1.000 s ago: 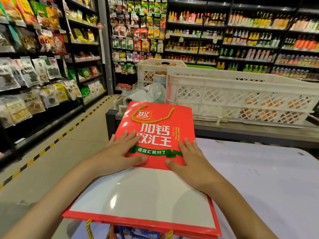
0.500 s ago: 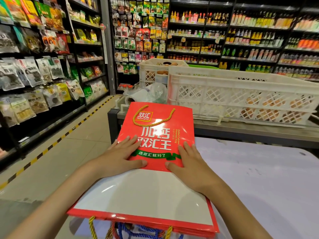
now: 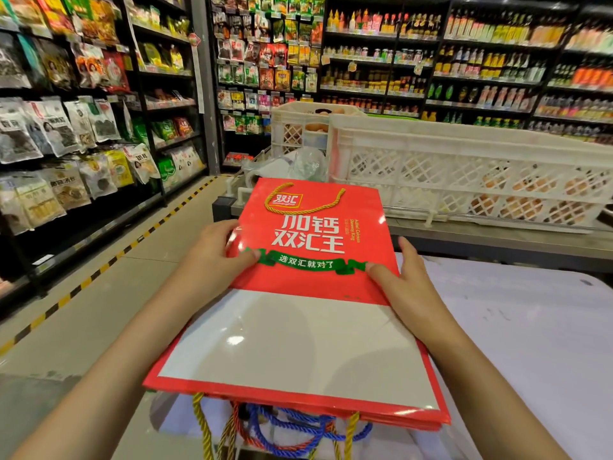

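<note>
Top gift bag (image 3: 318, 247) lies on stack of bags (image 3: 414, 423), at left part of white table (image 3: 514, 343), straight ahead of body. Long axis runs away from person, gold handle at far end. Left hand (image 3: 215, 257) pinches left edge, thumb on top. Right hand (image 3: 404, 287) holds right edge same way. 2 hands equally near, both on far half. Free room: table to right, aisle floor to left. White crate (image 3: 464, 167) ahead probably limits forward push.
</note>
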A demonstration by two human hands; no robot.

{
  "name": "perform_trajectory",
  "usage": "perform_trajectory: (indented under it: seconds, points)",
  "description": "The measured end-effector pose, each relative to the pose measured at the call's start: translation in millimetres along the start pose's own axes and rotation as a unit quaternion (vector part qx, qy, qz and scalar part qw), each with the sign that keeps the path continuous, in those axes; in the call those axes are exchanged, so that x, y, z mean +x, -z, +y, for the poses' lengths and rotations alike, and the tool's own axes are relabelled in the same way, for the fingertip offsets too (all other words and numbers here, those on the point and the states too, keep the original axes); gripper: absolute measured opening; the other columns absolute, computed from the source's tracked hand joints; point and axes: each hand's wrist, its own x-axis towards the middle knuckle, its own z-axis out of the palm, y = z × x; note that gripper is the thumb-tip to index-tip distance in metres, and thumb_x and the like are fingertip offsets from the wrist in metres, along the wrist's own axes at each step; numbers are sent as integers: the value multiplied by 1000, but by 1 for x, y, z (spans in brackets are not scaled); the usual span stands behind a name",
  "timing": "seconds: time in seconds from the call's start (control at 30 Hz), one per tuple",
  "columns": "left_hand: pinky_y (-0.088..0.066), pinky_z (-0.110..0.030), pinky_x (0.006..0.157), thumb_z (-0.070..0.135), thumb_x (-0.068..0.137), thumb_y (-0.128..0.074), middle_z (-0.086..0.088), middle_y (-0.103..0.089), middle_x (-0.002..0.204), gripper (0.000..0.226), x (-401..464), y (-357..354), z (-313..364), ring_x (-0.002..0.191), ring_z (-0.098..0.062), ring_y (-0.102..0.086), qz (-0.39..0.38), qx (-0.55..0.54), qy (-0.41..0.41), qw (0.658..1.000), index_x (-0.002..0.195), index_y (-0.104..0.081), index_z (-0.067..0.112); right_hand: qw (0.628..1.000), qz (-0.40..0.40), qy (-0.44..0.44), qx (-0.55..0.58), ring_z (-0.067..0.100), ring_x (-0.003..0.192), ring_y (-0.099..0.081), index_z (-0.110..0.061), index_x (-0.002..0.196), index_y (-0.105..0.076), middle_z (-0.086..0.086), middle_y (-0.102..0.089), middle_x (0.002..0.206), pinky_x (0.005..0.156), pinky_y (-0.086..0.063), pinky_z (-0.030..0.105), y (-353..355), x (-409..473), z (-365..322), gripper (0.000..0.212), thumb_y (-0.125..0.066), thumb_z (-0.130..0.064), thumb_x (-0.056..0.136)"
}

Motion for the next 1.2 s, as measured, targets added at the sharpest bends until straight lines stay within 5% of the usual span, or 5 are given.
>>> perform_trajectory:
  seconds: [0.23, 0.33, 0.6, 0.83, 1.2]
  points:
    - [-55, -37, 83, 63, 52, -80, -7, -75, 91, 61, -5, -4, -26, 77, -23, -73, -197, -224, 216, 930, 95, -72, 20, 929, -124, -275, 216, 15, 48, -66, 0, 124, -52, 7, -72, 67, 39, -46, 19, -6, 31, 43, 41, -59, -22, 90]
    - [-55, -28, 69, 39, 88, -63, -6, -75, 89, 25, -5, -13, -32, 70, -17, -71, -190, -233, 206, 931, 99, -69, 17, 931, -144, -267, 200, 11, 30, -56, 6, 100, -51, 2, -58, 38, 29, -38, 17, -13, 48, 58, 47, -68, -6, 58]
    - [-54, -21, 70, 27, 90, -66, -6, -75, 94, 17, -10, -13, -22, 75, -12, -70, -166, -285, 253, 910, 100, -67, 13, 902, -177, -310, 242, 26, 83, -72, -13, 120, -55, 10, -74, 94, 74, -57, 38, -14, 23, 82, 64, -74, -36, 63]
    - [-53, -44, 92, 64, 52, -74, 1, -74, 100, 71, -9, -4, -22, 93, -17, -71, -173, -253, 313, 899, 109, -67, 22, 887, -214, -359, 198, 29, 97, -70, -15, 133, -46, 11, -69, 113, 89, -53, 49, 7, 9, 45, 107, -81, -65, 45]
    - [-42, -43, 104, 92, 22, -62, -2, -59, 127, 120, 8, 13, -18, 119, -26, -54, -269, -146, 405, 862, 125, -53, 32, 826, -214, -472, 223, 32, 89, -71, -5, 114, -62, 18, -72, 103, 81, -55, 40, 23, 8, -16, 39, -62, -32, 86]
